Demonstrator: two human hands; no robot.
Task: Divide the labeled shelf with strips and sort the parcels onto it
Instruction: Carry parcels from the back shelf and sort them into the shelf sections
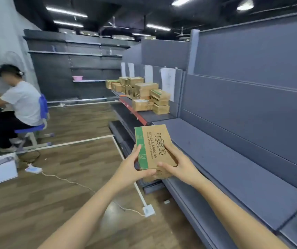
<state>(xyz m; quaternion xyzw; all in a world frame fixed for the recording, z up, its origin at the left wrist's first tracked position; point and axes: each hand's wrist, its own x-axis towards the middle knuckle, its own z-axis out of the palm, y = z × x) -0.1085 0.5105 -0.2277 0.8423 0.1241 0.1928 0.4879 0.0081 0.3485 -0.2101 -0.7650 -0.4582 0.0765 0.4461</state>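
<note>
While both hands (154,164) grip a parcel (153,146), stacked boxes (144,94) crowd the far shelf (234,164).

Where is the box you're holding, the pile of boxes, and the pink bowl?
held box (153,141): head view, printed top face.
pile of boxes (145,92): head view, front of the middle stack.
pink bowl (77,78): head view, its side.

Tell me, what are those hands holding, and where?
A cardboard parcel, gripped at its near end: left hand on the green-striped edge, right hand on the opposite edge.
</note>
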